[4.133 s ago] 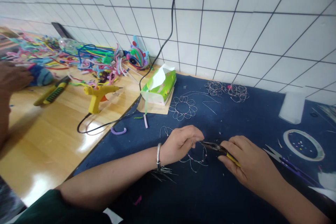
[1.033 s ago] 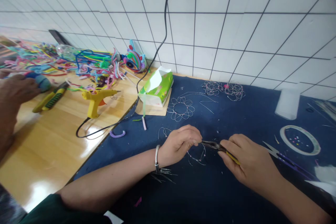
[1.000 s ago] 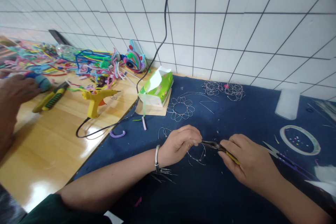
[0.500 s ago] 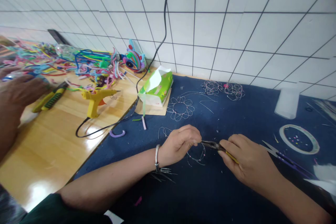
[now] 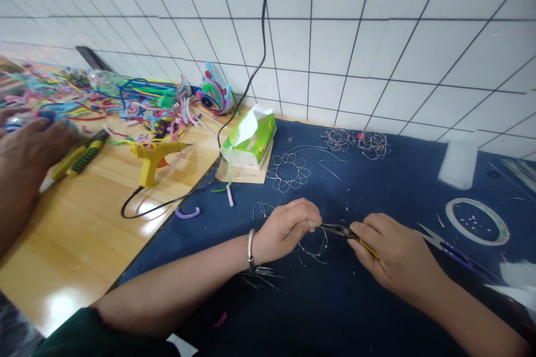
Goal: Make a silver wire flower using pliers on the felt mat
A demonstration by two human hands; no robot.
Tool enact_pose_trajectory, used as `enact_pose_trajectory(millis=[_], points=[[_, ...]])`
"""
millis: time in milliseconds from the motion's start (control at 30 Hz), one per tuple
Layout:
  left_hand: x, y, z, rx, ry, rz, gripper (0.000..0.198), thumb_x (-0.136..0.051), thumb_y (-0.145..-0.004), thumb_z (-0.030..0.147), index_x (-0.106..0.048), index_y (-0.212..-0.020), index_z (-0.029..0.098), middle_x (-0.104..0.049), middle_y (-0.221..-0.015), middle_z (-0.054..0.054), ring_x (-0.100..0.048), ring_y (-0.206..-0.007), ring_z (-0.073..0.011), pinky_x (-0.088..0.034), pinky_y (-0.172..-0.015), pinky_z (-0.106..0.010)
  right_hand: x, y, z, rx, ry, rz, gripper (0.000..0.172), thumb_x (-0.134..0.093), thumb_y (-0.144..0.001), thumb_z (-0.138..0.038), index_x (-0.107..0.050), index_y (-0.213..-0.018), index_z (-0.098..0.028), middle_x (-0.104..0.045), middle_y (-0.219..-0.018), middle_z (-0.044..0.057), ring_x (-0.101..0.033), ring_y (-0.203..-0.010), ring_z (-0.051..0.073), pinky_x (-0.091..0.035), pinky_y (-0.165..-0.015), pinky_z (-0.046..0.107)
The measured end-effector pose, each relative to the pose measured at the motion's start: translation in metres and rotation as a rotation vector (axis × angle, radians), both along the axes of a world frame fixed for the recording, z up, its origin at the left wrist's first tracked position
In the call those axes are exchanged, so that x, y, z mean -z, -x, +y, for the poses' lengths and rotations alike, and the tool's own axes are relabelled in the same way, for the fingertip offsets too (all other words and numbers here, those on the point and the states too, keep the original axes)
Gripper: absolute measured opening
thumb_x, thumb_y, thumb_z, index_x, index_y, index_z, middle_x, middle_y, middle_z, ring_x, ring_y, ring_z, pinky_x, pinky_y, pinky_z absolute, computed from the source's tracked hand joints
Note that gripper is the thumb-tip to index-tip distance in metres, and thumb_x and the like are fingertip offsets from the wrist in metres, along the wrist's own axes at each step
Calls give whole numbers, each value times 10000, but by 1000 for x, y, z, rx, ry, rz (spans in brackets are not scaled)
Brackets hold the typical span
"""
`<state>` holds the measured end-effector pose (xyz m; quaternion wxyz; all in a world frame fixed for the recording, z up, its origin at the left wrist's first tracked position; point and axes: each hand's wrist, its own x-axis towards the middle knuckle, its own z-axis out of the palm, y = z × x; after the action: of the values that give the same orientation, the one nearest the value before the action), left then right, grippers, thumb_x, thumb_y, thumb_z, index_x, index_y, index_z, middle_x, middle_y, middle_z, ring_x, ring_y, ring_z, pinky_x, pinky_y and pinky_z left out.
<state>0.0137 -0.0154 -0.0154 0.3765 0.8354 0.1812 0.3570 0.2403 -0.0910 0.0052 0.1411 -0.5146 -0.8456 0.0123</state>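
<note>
1. Left hand [image 5: 288, 227]: fingertips pinched together, seemingly on the beaded wire ring [image 5: 325, 245]; the exact grip is hidden. Held close to the plier tips, presumably to steady the wire.
2. Beaded wire ring: below and beside the left fingers, over the blue cloth [image 5: 355, 312]; whether it rests there cannot be told.
3. Right hand [image 5: 379, 245]: wrapped around the yellow handles of the pliers [image 5: 337, 230], whose nose points at the left fingertips, likely for a fine grip on thin wire.
4. Wire flower [image 5: 288, 179]: flat beyond the left hand, apart from the work, perhaps for reference.
5. Loose beads [image 5: 473, 220]: inside a pale ring [image 5: 505, 231], which likely stops them rolling.
6. Scissors [image 5: 448, 248]: just beside that ring, within the right hand's reach.
7. Glue gun [image 5: 153, 156]: on the bare wooden table [image 5: 100, 217], well apart from the wirework.
</note>
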Motion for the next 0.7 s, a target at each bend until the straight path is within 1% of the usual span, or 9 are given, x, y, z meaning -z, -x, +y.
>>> enact_pose_trajectory(millis=[367, 567, 700], points=[[-2, 0, 0, -3, 35, 41, 137, -407, -867, 103, -537, -847, 143, -569, -801, -55, -541, -796, -131, -454, -726, -275, 2, -1, 0, 12, -4, 21, 162, -458, -850, -276, -574, -928, -193, -520, -773, 35, -486, -728, 139, -388, -634, 261], [-3, 1, -2, -21, 118, 81, 124, -409, -864, 111, -528, -840, 136, -537, -796, -40, -554, -724, -107, -457, -704, -257, 4, -2, 0, 4, -16, 4, 169, -458, -849, -280, -571, -938, -190, -521, -785, 40, -484, -736, 144, -388, -637, 265], [-4, 1, -3, -39, 169, 108, 106, -417, -868, 139, -523, -873, 137, -532, -804, -33, -531, -647, -83, -449, -652, -239, 5, -1, 0, 0, -24, -17, 175, -458, -847, -284, -570, -945, -191, -520, -784, 41, -484, -740, 149, -390, -646, 273]])
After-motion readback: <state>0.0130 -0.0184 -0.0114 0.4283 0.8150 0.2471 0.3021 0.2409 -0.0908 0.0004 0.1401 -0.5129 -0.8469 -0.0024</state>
